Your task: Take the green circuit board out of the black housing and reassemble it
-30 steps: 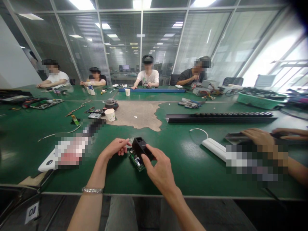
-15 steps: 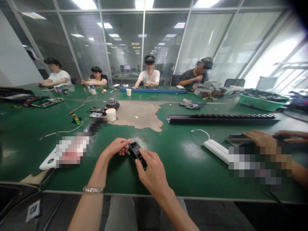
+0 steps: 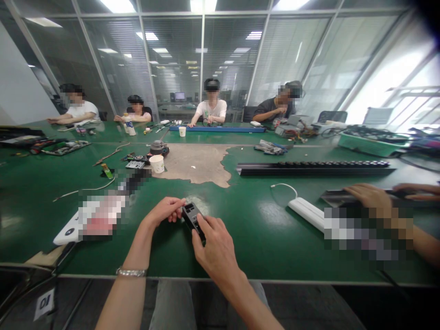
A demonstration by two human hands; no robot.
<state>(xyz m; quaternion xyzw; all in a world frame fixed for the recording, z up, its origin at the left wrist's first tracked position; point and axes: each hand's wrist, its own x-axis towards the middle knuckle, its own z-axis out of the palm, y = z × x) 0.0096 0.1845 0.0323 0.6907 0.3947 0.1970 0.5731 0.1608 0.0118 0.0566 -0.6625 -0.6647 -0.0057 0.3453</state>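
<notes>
A small black rectangular plastic housing (image 3: 192, 214) with cut-out slots in its top is held over the green table, in front of my body. My left hand (image 3: 167, 211) pinches its far left corner between thumb and fingertips, the other fingers curled. From the right side my right hand (image 3: 216, 240) grips the near end, thumb along the lower left edge and fingers on the upper face. Those fingers hide much of the near end. A silver bracelet (image 3: 131, 272) sits on my left wrist.
A white power strip (image 3: 305, 213) and a co-worker's hand (image 3: 373, 199) are to the right. A long black rail (image 3: 316, 169) lies beyond. Left of centre stand a paper cup (image 3: 157, 164) and small electronic parts (image 3: 135, 163). Several people sit along the far side.
The black housing has tilted slightly, showing more of its slotted top. My right hand's fingers have shifted a little along it. The whole view has moved slightly.
</notes>
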